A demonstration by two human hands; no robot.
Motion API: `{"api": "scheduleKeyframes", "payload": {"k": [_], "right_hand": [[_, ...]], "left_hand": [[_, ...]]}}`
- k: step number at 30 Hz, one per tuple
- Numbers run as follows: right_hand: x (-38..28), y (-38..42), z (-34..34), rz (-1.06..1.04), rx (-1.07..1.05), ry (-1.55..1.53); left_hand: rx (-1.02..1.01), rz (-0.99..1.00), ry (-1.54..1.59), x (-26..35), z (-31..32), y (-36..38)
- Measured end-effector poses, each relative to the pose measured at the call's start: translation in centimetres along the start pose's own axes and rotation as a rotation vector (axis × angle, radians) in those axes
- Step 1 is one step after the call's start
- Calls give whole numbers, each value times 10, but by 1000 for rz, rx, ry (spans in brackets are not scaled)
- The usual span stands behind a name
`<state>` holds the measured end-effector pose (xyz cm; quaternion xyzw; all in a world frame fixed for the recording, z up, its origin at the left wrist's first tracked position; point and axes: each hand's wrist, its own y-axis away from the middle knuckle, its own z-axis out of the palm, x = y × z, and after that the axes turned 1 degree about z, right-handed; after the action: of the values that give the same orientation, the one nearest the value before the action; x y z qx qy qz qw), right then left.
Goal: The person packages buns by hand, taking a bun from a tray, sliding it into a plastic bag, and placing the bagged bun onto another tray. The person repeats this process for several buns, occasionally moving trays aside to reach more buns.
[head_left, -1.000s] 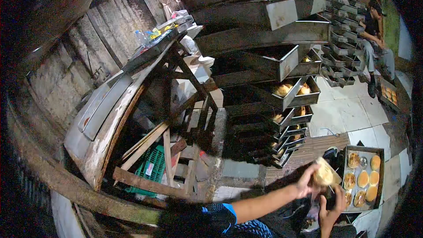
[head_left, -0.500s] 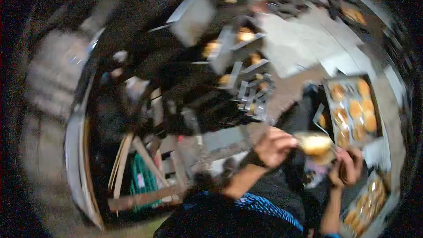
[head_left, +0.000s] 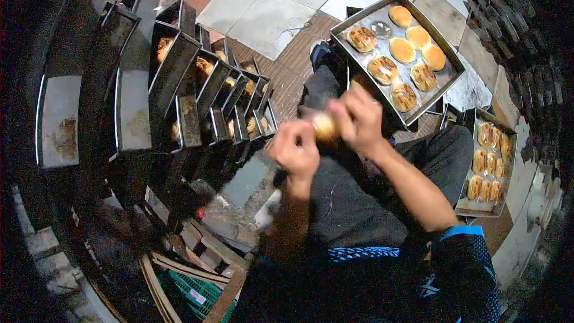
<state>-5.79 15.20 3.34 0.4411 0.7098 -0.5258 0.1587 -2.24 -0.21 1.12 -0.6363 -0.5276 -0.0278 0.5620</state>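
Note:
Between my two hands, above my lap, is a small round bun point(head_left: 323, 125), blurred by motion and seemingly in a clear wrapper. My left hand point(head_left: 295, 148) pinches at its left side, fingers curled. On the other side my right hand point(head_left: 359, 118) is closed on it too. Just beyond my right hand lies a metal tray point(head_left: 443, 82) with several round buns, some plain golden and some in shiny wrappers with brown marks. Farther right, a second tray point(head_left: 476, 208) holds several wrapped buns in rows.
Stacked metal trays point(head_left: 134, 110) with buns stand at the left. A green crate point(head_left: 197, 295) sits among wooden boards point(head_left: 227, 299) at the lower left. Pale floor tiles point(head_left: 281, 15) lie ahead, and dark stacked racks point(head_left: 502, 30) are at the upper right.
The view has swung to the right, so the trays of buns now appear nearer the middle. My hands have drawn closer together around the bun.

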Motion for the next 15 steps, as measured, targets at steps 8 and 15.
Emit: {"api": "scheduleKeyframes", "payload": {"k": [8,15], "right_hand": [[-30,131,-19,923,-73,7],[-38,72,-71,656,-148,-39]], "left_hand": [[52,-218,410,-5,-66,109],[-277,-546,137,49,-98,45]]}}
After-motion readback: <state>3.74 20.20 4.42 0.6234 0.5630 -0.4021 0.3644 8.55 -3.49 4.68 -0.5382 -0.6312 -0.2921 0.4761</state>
